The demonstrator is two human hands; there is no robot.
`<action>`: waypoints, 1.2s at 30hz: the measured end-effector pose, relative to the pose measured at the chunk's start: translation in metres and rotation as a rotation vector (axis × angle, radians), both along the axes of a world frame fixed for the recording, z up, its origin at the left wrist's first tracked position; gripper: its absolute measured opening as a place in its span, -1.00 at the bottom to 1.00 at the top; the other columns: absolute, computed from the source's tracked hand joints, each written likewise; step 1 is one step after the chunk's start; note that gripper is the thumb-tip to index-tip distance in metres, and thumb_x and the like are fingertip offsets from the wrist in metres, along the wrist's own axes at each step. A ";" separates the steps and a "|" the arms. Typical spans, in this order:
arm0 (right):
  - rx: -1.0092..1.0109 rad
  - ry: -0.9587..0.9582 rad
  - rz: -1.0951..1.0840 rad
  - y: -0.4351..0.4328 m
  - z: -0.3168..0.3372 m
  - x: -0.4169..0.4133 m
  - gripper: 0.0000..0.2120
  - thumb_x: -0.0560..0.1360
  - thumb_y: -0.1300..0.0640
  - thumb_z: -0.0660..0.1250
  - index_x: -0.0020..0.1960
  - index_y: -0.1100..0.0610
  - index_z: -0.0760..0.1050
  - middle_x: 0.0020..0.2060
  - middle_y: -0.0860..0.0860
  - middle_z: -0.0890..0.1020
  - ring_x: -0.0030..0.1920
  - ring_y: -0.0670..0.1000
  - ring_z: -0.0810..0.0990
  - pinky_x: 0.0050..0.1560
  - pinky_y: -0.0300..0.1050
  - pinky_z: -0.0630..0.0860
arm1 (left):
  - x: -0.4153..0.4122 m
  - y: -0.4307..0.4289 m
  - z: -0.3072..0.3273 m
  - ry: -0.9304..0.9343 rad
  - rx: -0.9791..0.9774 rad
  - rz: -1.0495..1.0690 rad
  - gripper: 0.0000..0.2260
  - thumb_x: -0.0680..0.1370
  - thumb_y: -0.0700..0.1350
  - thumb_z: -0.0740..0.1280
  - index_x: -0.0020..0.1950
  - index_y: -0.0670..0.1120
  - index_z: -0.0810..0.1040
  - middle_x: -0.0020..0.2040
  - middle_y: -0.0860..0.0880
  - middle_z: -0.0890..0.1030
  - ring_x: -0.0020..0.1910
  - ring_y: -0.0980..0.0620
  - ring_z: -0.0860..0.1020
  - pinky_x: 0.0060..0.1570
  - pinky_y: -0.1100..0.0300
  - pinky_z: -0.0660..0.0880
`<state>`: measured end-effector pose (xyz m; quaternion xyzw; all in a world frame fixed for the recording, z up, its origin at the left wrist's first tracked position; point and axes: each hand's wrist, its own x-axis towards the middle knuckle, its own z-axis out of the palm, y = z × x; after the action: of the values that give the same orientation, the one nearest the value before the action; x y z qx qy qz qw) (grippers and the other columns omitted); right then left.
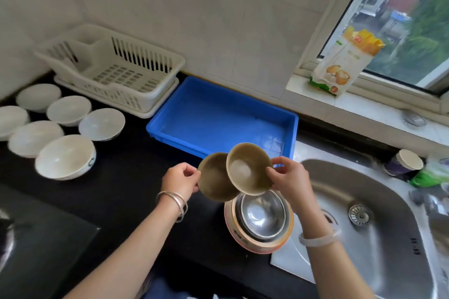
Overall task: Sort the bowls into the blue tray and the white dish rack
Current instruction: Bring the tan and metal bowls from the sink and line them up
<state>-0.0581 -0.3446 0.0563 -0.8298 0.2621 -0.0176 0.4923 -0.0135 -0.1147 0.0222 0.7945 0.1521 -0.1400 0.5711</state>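
Windowsill bag, print unreadable, tan bowls held

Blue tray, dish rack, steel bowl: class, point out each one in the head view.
blue tray (pixel 218 119), head view, bare floor.
dish rack (pixel 116 77), head view, slotted floor.
steel bowl (pixel 261 213), head view, inner bottom.

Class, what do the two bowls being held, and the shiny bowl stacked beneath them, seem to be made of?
Left tan bowl and right tan bowl: matte, little glare; possibly plastic or wood fibre. Shiny bowl: likely stainless steel; mirror-like reflections.
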 end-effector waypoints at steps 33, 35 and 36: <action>0.170 0.349 0.156 0.266 -0.124 0.190 -0.79 0.53 0.29 0.21 0.14 0.17 0.51 -0.16 0.03 0.54 -0.22 -0.02 0.56 -0.14 -0.09 0.62 | 0.034 0.211 -0.087 0.281 -0.278 0.819 -0.83 0.50 -0.32 0.29 -0.29 -0.17 0.43 -0.19 -0.18 0.50 -0.09 -0.17 0.54 -0.13 0.04 0.54; 0.164 0.341 0.143 0.267 -0.125 0.191 -0.75 0.54 0.29 0.21 0.19 0.18 0.50 -0.09 0.06 0.55 -0.17 0.02 0.56 -0.06 -0.03 0.63 | 0.035 0.211 -0.089 0.291 -0.279 0.816 -0.82 0.50 -0.32 0.29 -0.29 -0.16 0.43 -0.15 -0.20 0.50 -0.06 -0.20 0.54 -0.13 0.02 0.55; 0.166 0.335 0.134 0.268 -0.125 0.192 -0.77 0.54 0.28 0.21 0.16 0.17 0.50 -0.09 0.07 0.56 -0.18 0.01 0.56 -0.03 -0.01 0.63 | 0.035 0.210 -0.089 0.294 -0.276 0.815 -0.82 0.50 -0.32 0.29 -0.29 -0.15 0.43 -0.12 -0.21 0.51 -0.04 -0.22 0.54 -0.12 0.01 0.56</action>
<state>0.1335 -0.0770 -0.0689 -0.7932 0.2852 0.1750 0.5088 0.0220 0.0957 -0.0668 0.5577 0.5118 -0.0343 0.6525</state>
